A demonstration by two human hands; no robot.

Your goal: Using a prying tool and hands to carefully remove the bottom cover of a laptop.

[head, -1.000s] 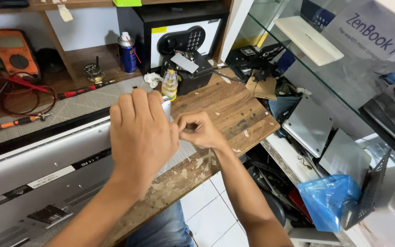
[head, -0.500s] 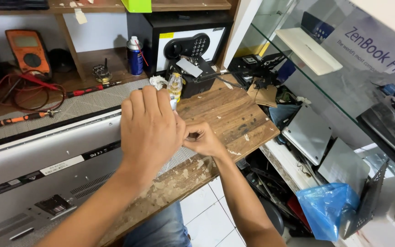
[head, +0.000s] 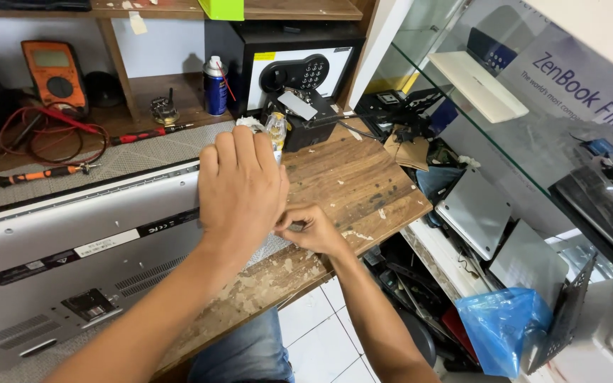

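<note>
The left hand (head: pixel 241 190) lies flat, fingers together and spread over the right corner of an upturned silver laptop (head: pixel 72 248) on the wooden workbench (head: pixel 349 184). The right hand (head: pixel 312 228) sits just beside it at the laptop's edge, fingers pinched narrow on something too small to tell. The laptop's underside carries 2 long black label strips and 1 white strip, plus a small black square sticker near the vents. Behind stand a blue spray can (head: pixel 214 86) with a white cap, a black safe (head: pixel 296 67) with a yellow sticker, and an orange meter (head: pixel 52 73). A blue plastic bag (head: pixel 499 332) hangs lower right.
</note>
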